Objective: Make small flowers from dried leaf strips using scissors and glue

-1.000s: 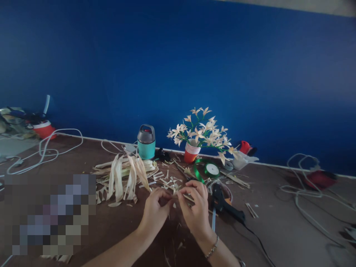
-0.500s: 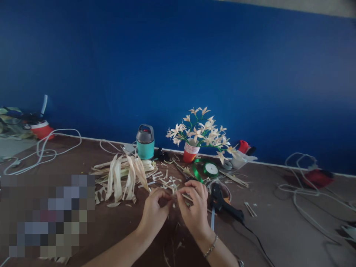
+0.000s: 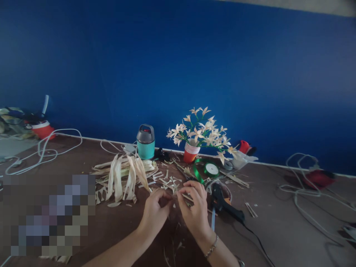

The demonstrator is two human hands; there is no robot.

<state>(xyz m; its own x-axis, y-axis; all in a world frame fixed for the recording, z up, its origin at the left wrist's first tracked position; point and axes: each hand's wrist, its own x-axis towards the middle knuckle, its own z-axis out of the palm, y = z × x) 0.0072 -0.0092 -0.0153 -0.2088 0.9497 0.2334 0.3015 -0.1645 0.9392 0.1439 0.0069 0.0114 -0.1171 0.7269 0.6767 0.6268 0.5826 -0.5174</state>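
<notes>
My left hand (image 3: 158,207) and my right hand (image 3: 192,200) meet fingertip to fingertip low over the brown table (image 3: 272,237). Both are closed in a pinch; whatever lies between the fingers is too small to make out. Just beyond them, cut pale husk pieces (image 3: 170,182) are scattered. Long dried husk strips (image 3: 118,181) lie in a heap to the left. Beside my right hand rests a black glue gun (image 3: 226,205) with a glue stick (image 3: 213,218) near it. Farther back, pale husk flowers (image 3: 207,129) on green stems stand in red paper cups (image 3: 190,152).
A turquoise container with a grey lid (image 3: 145,142) stands near the blue wall (image 3: 139,66). A spool of green ribbon (image 3: 211,169) lies before the cups. White cables (image 3: 41,152) loop at left, others at right. A red cup (image 3: 43,129) tilts at far left; a blurred patch covers the lower left.
The view has shifted very slightly. Both hands keep the same pinching pose in the same place, and nothing else has visibly moved.
</notes>
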